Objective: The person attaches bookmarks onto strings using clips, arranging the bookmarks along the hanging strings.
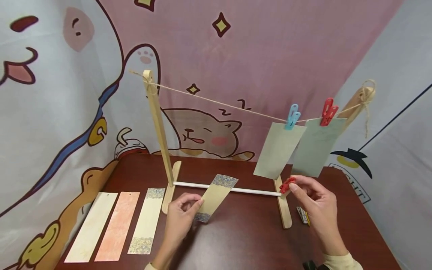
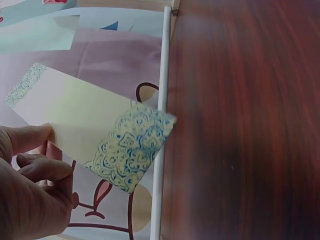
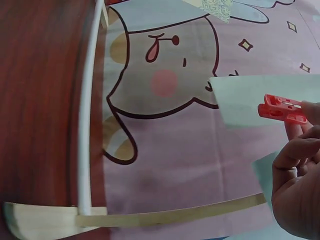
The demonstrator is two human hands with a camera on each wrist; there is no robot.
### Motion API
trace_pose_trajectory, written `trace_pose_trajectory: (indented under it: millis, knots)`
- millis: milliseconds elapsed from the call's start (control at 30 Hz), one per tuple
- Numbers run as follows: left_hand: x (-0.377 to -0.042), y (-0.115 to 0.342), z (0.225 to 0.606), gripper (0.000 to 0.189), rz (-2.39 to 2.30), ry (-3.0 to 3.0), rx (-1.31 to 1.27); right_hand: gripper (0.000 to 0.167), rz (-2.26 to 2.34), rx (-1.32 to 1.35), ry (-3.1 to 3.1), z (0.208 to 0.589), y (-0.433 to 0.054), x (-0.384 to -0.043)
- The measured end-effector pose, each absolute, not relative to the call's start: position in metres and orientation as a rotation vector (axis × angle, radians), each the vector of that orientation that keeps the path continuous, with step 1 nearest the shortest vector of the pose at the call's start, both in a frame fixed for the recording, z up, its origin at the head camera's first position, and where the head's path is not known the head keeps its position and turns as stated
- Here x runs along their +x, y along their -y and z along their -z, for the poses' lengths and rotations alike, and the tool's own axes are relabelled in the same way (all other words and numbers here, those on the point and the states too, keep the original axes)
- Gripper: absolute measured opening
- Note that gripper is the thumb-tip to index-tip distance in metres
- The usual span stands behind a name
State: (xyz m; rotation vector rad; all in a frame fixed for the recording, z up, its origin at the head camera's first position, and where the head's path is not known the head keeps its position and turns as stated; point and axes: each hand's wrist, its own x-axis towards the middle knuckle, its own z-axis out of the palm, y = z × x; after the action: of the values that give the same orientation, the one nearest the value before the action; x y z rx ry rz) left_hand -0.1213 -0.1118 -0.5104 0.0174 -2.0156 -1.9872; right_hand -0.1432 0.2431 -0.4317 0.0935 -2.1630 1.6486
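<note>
My left hand (image 1: 182, 213) pinches a cream bookmark (image 1: 217, 197) with blue lace-patterned ends by its long edge, tilted above the table. In the left wrist view the bookmark (image 2: 80, 115) shows its ornate end to the right, thumb on its edge. My right hand (image 1: 317, 206) pinches a red clothespin (image 1: 287, 185) between thumb and fingers; the right wrist view shows the clothespin (image 3: 283, 109) in front of a hanging pale card. Above, a twine line (image 1: 216, 101) carries a pale card (image 1: 280, 150) under a blue clothespin (image 1: 293, 117) and a greenish card (image 1: 317, 146) under another red clothespin (image 1: 329, 111).
The twine runs between two wooden posts (image 1: 158, 131) joined low by a white rod (image 1: 253, 191). On the table's left lie a cream strip (image 1: 91, 227), an orange strip (image 1: 118, 227) and a lace-ended bookmark (image 1: 146, 221). Several small clothespins (image 1: 303, 215) lie beside the right foot.
</note>
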Motion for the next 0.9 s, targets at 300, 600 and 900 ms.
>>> trace_pose_trajectory:
  millis: [300, 600, 900]
  knots:
    - [-0.129, 0.103, 0.506, 0.009, 2.054, 1.939, 0.004, 0.024, -1.741, 0.213, 2.054, 0.409, -0.231, -0.149]
    - [-0.136, 0.094, 0.492, 0.006, 2.136, 1.922, -0.068, 0.023, -1.816, 0.295, 1.97, 0.394, -0.214, -0.151]
    - [-0.144, 0.086, 0.479, 0.008, 2.202, 1.883, -0.117, 0.023, -1.78, 0.381, 1.959, 0.381, -0.2, -0.156]
